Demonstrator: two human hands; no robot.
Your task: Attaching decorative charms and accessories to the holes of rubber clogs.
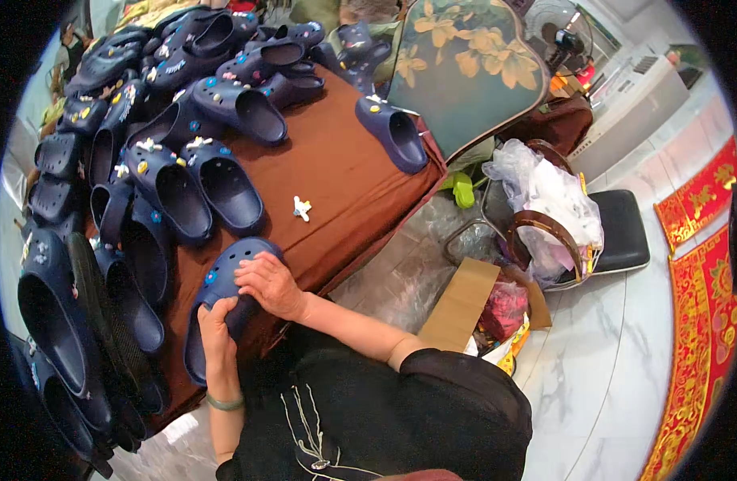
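Note:
A navy blue clog (pixel 242 253) with holes in its upper lies at the table's near edge, toe pointing away from me. A small blue charm (pixel 211 277) sits on the left of its upper. My left hand (pixel 218 322) grips the clog along its side, thumb up by the upper. Fingers of my right hand (pixel 271 285) are bent together and pressed on the right part of the upper; their tips hide what lies beneath. A small white charm (pixel 302 208) rests on the brown cloth just beyond the clog.
Navy clogs with charms (pixel 176 192) crowd the left and far parts of the brown-covered table (pixel 320 152). One clog (pixel 392 135) stands at its far right corner. Beside the table are an open cardboard box (pixel 461 305), a plastic-wrapped bag (pixel 545 208) on a black-seated chair (pixel 621 232), and a fan (pixel 562 40).

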